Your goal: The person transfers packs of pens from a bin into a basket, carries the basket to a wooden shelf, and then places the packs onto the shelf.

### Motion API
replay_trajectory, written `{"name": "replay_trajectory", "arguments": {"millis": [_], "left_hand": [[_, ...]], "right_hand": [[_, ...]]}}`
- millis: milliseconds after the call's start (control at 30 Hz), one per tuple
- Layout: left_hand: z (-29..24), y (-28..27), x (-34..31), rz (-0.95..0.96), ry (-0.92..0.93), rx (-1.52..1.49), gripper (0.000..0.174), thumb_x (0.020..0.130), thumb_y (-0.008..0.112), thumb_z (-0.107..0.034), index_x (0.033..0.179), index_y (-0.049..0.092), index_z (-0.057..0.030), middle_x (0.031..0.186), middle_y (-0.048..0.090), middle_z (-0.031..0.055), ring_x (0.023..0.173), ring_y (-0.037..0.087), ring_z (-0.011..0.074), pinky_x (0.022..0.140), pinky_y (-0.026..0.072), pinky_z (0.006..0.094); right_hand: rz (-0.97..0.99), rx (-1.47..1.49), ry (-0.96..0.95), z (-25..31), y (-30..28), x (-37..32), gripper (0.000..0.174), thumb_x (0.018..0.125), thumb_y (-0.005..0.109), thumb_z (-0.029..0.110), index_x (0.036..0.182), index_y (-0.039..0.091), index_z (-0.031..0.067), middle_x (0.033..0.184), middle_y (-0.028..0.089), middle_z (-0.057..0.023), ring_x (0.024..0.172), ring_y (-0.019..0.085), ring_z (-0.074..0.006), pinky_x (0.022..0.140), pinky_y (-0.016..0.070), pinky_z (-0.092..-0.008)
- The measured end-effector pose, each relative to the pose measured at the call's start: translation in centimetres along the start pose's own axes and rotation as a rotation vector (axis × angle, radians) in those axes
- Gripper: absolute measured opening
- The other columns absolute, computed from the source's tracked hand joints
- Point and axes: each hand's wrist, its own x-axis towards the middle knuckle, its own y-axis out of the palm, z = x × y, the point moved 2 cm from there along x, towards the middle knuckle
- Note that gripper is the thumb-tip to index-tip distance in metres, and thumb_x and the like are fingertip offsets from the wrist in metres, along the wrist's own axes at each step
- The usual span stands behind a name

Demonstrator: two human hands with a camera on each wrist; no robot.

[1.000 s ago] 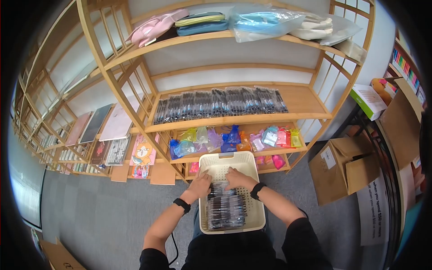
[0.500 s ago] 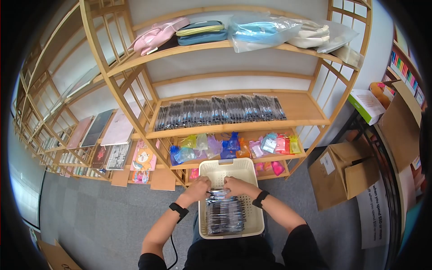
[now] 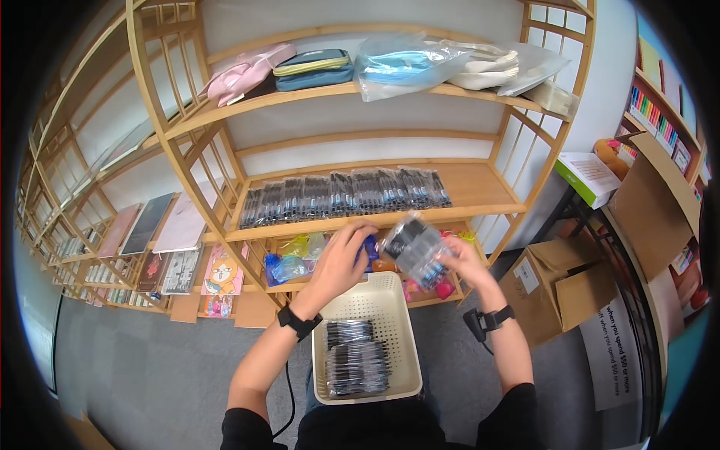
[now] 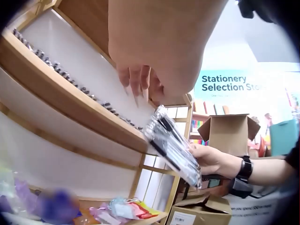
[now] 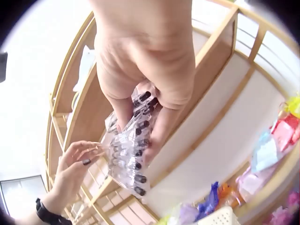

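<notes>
A clear packet of dark pens (image 3: 412,247) is held up in front of the middle shelf. My right hand (image 3: 454,259) grips it from the right, fingers wrapped round it (image 5: 159,126). My left hand (image 3: 360,240) meets the packet's left edge, and in the right wrist view its fingertips (image 5: 98,149) pinch that corner. The left wrist view shows the packet (image 4: 171,145) tilted below my left fingers (image 4: 138,82). Below my hands, a cream perforated basket (image 3: 375,300) rests on my lap with several more pen packets (image 3: 354,358) stacked in it.
A row of the same pen packets (image 3: 345,191) lines the middle wooden shelf. Small coloured gift bags (image 3: 289,266) fill the shelf below, and pouches (image 3: 315,67) lie on the top shelf. An open cardboard box (image 3: 559,289) stands on the floor at right.
Both hands have come up out of the basket with one pen packet and now hold it near the middle shelf. The view has shifted slightly left.
</notes>
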Motion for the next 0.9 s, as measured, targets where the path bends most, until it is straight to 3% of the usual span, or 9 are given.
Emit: {"name": "replay_trajectory", "arguments": {"millis": [200, 433, 500, 533, 600, 733, 800, 833, 900], "left_hand": [[0.2, 4.1, 5.7, -0.049, 0.204, 0.195, 0.045, 0.074, 0.050, 0.004, 0.120, 0.049, 0.0003, 0.131, 0.047, 0.0161, 0.125, 0.043, 0.0326, 0.107, 0.0325, 0.0432], [2.2, 9.9, 8.7, 0.101, 0.177, 0.398, 0.064, 0.073, 0.056, -0.009, 0.134, 0.040, 0.0001, 0.146, 0.033, 0.0149, 0.137, 0.029, 0.0302, 0.112, 0.0223, 0.0461], [2.4, 10.5, 9.1, 0.210, 0.157, 0.458, 0.069, 0.073, 0.058, -0.012, 0.138, 0.036, -0.0023, 0.147, 0.031, 0.0145, 0.137, 0.028, 0.0297, 0.112, 0.0220, 0.0474], [2.2, 10.5, 9.2, 0.210, 0.157, 0.462, 0.069, 0.073, 0.058, -0.012, 0.138, 0.036, -0.0023, 0.147, 0.031, 0.0145, 0.137, 0.028, 0.0297, 0.112, 0.0220, 0.0474], [2.2, 10.8, 9.5, 0.287, 0.118, 0.485, 0.071, 0.075, 0.058, -0.011, 0.141, 0.033, -0.0071, 0.148, 0.030, 0.0134, 0.138, 0.027, 0.0303, 0.112, 0.0218, 0.0494], [2.2, 11.3, 10.2, 0.310, 0.104, 0.535, 0.072, 0.080, 0.064, -0.025, 0.143, 0.031, -0.0158, 0.150, 0.028, 0.0095, 0.139, 0.025, 0.0283, 0.113, 0.0160, 0.0495], [2.0, 11.8, 10.3, 0.325, 0.115, 0.602, 0.073, 0.079, 0.064, -0.025, 0.144, 0.031, -0.0185, 0.150, 0.027, 0.0084, 0.139, 0.024, 0.0277, 0.113, 0.0159, 0.0499], [2.0, 12.0, 10.4, 0.327, 0.116, 0.597, 0.073, 0.079, 0.064, -0.025, 0.144, 0.031, -0.0185, 0.150, 0.027, 0.0084, 0.139, 0.024, 0.0277, 0.113, 0.0159, 0.0499], [2.3, 12.5, 10.6, 0.366, 0.085, 0.592, 0.073, 0.079, 0.065, -0.023, 0.144, 0.031, -0.0177, 0.151, 0.027, 0.0078, 0.139, 0.024, 0.0272, 0.113, 0.0167, 0.0492]], "right_hand": [[-0.369, 0.327, 0.008, 0.9, -6.2, 6.8, 0.023, 0.088, 0.064, 0.020, 0.102, 0.061, 0.0021, 0.088, 0.065, -0.0013, 0.069, 0.060, -0.0076, 0.053, 0.0505, -0.0229], [-0.607, 0.125, 0.090, -0.4, -7.9, 12.7, 0.038, 0.085, 0.065, 0.033, 0.105, 0.063, 0.0010, 0.085, 0.067, -0.0076, 0.071, 0.065, -0.0200, 0.061, 0.0549, -0.0332], [-0.708, -0.596, 0.008, -0.4, -8.6, 13.5, 0.041, 0.086, 0.061, 0.037, 0.106, 0.065, 0.0017, 0.084, 0.067, -0.0144, 0.068, 0.064, -0.0352, 0.070, 0.0535, -0.0441], [-0.707, -0.593, 0.004, -0.8, -8.8, 13.8, 0.041, 0.086, 0.061, 0.037, 0.106, 0.065, 0.0017, 0.084, 0.067, -0.0144, 0.068, 0.064, -0.0352, 0.070, 0.0535, -0.0441], [-0.613, -0.687, 0.147, -0.7, -8.9, 14.1, 0.045, 0.085, 0.058, 0.040, 0.109, 0.065, 0.0024, 0.105, 0.062, -0.0229, 0.090, 0.060, -0.0449, 0.086, 0.0462, -0.0484], [-0.633, -1.021, 0.191, 0.2, -7.9, 12.3, 0.045, 0.086, 0.056, 0.036, 0.115, 0.062, 0.0020, 0.127, 0.050, -0.0248, 0.117, 0.048, -0.0410, 0.097, 0.0399, -0.0447], [-0.624, -0.886, 0.016, 0.2, -7.7, 11.5, 0.046, 0.089, 0.053, 0.032, 0.123, 0.055, 0.0015, 0.138, 0.039, -0.0243, 0.132, 0.031, -0.0376, 0.106, 0.0309, -0.0439], [-0.624, -0.888, 0.021, -0.1, -7.8, 11.0, 0.046, 0.089, 0.053, 0.032, 0.123, 0.055, 0.0015, 0.138, 0.039, -0.0243, 0.132, 0.031, -0.0376, 0.106, 0.0309, -0.0439], [-0.405, -1.036, -0.369, 0.1, -7.1, 10.1, 0.047, 0.093, 0.048, 0.030, 0.130, 0.048, 0.0009, 0.137, 0.040, -0.0243, 0.131, 0.033, -0.0382, 0.108, 0.0288, -0.0428]]}}
